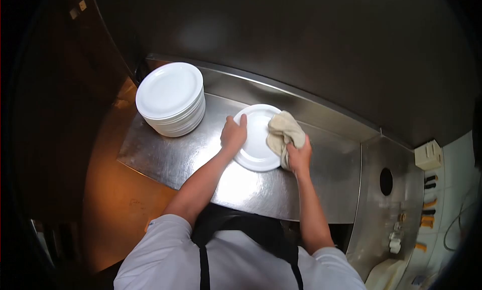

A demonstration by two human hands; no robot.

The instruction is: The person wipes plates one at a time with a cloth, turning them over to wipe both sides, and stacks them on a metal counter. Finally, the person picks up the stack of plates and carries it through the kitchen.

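A white plate is held over the steel counter, in front of my body. My left hand grips its left rim, with the thumb on the upper side. A crumpled beige cloth lies against the plate's right part, and my right hand is closed on it at the right rim. To the left on the counter stands a tall stack of white plates. The fingers under the plate and cloth are hidden.
A steel ledge runs behind the counter below a dark wall. At the right are a counter with a round hole, small containers, a beige box and knives with orange and black handles on the tiled wall.
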